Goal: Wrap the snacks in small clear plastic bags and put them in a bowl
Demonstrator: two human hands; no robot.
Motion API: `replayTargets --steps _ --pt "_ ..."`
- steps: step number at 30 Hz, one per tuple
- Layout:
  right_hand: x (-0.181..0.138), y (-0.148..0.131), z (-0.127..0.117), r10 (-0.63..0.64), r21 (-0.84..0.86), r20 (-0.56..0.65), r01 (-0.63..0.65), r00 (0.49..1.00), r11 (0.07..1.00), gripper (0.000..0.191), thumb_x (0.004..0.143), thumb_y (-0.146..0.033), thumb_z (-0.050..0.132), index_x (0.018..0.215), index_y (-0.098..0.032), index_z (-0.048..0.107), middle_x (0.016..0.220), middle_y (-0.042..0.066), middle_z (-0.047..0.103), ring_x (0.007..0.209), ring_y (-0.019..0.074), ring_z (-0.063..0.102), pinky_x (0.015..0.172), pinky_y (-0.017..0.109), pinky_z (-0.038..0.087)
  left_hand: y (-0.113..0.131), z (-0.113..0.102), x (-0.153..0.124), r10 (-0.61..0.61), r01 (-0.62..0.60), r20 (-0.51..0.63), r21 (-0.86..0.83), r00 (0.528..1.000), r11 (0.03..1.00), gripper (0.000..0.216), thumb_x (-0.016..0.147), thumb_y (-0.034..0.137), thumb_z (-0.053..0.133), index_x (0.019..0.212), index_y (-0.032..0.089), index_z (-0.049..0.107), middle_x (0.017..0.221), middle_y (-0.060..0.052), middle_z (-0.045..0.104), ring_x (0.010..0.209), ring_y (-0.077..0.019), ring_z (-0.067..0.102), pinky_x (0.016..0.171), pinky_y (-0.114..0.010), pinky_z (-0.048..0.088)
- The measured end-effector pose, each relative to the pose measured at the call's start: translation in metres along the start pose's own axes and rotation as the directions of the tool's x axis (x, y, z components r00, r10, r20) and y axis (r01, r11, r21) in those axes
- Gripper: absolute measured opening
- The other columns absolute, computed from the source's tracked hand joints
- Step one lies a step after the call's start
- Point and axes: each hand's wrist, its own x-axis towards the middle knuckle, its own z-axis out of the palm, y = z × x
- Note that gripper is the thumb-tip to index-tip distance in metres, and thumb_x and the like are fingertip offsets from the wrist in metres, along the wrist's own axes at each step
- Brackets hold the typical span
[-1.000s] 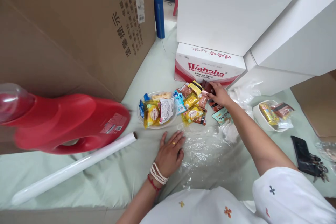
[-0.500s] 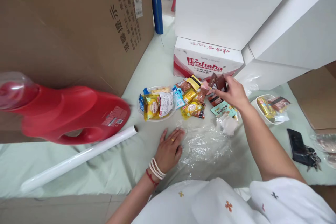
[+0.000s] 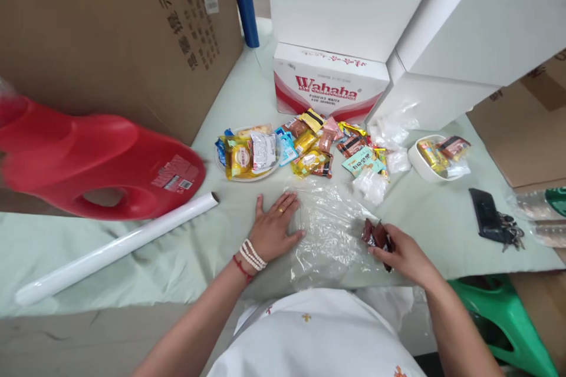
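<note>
Near the front edge of the table (image 3: 448, 224), my right hand (image 3: 405, 252) pinches brown-wrapped snacks (image 3: 375, 234); my left hand (image 3: 273, 230), fingers spread, lies flat, probably to steady clear plastic film (image 3: 329, 232).

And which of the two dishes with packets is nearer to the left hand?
The dish close to the red bottle, just beyond the left hand; the white bowl stands farther right, near the keys.

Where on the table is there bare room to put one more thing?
Bare cloth shows between the brown carton and Wahaha box, and between the right hand and black case. Snack packets crowd the Wahaha box's front; clear film lies between the left hand and the right.
</note>
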Motion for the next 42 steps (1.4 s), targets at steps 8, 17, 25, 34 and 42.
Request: replayTargets --steps 8,17,25,34,42 --pt "0.015 -0.072 -0.024 -0.220 -0.369 0.004 0.206 0.975 0.906 0.035 0.088 -0.045 0.071 0.110 -0.022 0.059 0.110 0.008 0.063 0.092 0.0234 0.065 0.069 0.030 0.044 -0.011 -0.011 -0.007 0.069 -0.080 0.188 0.049 0.980 0.996 0.082 0.086 0.050 0.066 0.159 0.027 0.036 0.168 -0.017 0.030 0.154 -0.0398 0.031 0.118 -0.078 0.001" --pt "0.067 -0.092 0.015 -0.246 -0.545 0.220 0.328 0.944 0.772 0.042 0.086 -0.035 0.074 0.123 -0.018 0.063 0.124 0.012 0.062 0.096 0.0280 0.070 0.071 0.032 0.048 0.003 -0.010 -0.037 -0.017 0.013 0.039 0.103 0.999 0.995 0.065 0.092 0.039 0.056 0.156 0.035 0.042 0.168 -0.011 0.032 0.158 -0.0397 0.021 0.117 -0.079 0.006" --pt "0.069 -0.098 0.015 -0.374 -0.498 0.275 0.464 0.886 0.732 0.050 0.086 -0.035 0.076 0.131 -0.019 0.060 0.125 0.013 0.060 0.103 0.0291 0.067 0.076 0.032 0.050 0.005 -0.009 -0.048 -0.083 0.090 -0.055 0.129 0.995 0.988 0.079 0.077 0.017 0.052 0.154 0.029 0.045 0.170 -0.010 0.029 0.159 -0.0373 0.019 0.119 -0.077 0.007" --pt "0.059 -0.070 0.020 -0.511 -0.214 0.185 0.542 0.839 0.813 0.061 0.090 -0.024 0.074 0.146 -0.017 0.051 0.144 0.019 0.051 0.125 0.0296 0.059 0.103 0.042 0.050 0.019 -0.016 -0.070 0.312 -0.315 0.156 -0.008 0.937 0.949 0.078 0.073 0.016 0.054 0.150 0.028 0.049 0.159 -0.009 0.049 0.156 -0.0324 0.029 0.126 -0.068 -0.001" --pt "-0.026 0.035 0.032 -0.547 -0.044 -0.024 0.546 0.837 0.837 0.028 0.100 -0.030 0.060 0.127 -0.025 0.064 0.138 0.015 0.059 0.126 0.0286 0.056 0.104 0.049 0.051 0.018 -0.003 -0.091 0.332 -0.319 0.184 -0.094 0.925 0.943 0.022 0.095 0.028 0.059 0.114 0.028 0.071 0.150 -0.010 0.059 0.153 -0.0304 0.037 0.126 -0.065 0.011"
